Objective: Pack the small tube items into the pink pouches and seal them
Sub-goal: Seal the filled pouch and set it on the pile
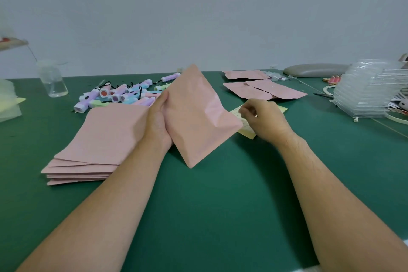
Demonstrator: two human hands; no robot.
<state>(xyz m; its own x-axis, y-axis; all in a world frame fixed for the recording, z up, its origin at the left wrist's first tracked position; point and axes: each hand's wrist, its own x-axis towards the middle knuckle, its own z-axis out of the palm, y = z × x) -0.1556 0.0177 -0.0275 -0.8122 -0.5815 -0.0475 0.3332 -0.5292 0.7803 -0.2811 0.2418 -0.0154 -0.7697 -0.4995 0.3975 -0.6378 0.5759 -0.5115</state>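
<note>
My left hand (158, 117) grips a pink pouch (196, 115) by its left edge and holds it tilted above the green table. My right hand (262, 118) hovers just right of the pouch, over a yellow dotted sticker sheet (245, 127), with its fingertips pinched together; whether a sticker is between them I cannot tell. A stack of flat pink pouches (97, 146) lies to the left. Behind it sits a pile of pastel tube items (123, 94) with black loops. Three pink pouches (262, 88) lie at the back right.
A clear plastic bottle (53, 79) stands at the back left. A stack of clear plastic trays (373, 90) and a grey pad (315, 70) are at the back right, with scissors (324, 95) nearby. The green mat (209, 205) stretches toward me.
</note>
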